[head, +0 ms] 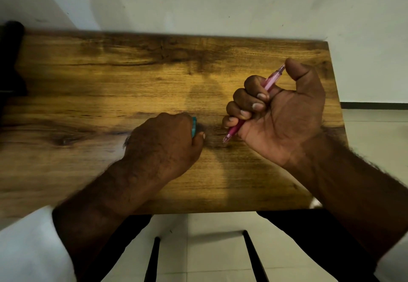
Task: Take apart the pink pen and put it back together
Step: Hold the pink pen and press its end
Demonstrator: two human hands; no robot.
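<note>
The pink pen (271, 81) is a translucent pink stick held slantwise in my right hand (284, 114), which is a fist around its barrel. The thumb rests on the pen's top end and the tip points down toward the wooden table (88, 87). My left hand (163, 142) lies knuckles-up on the table to the left of the pen tip, closed on a small teal object (193, 127) of which only an edge shows. The two hands are a short gap apart.
The table's far edge meets a pale wall (220, 3). Its right edge drops to a tiled floor (375, 131). A dark object (11, 61) stands at the far left corner. Black chair bars (152, 259) show below the near edge.
</note>
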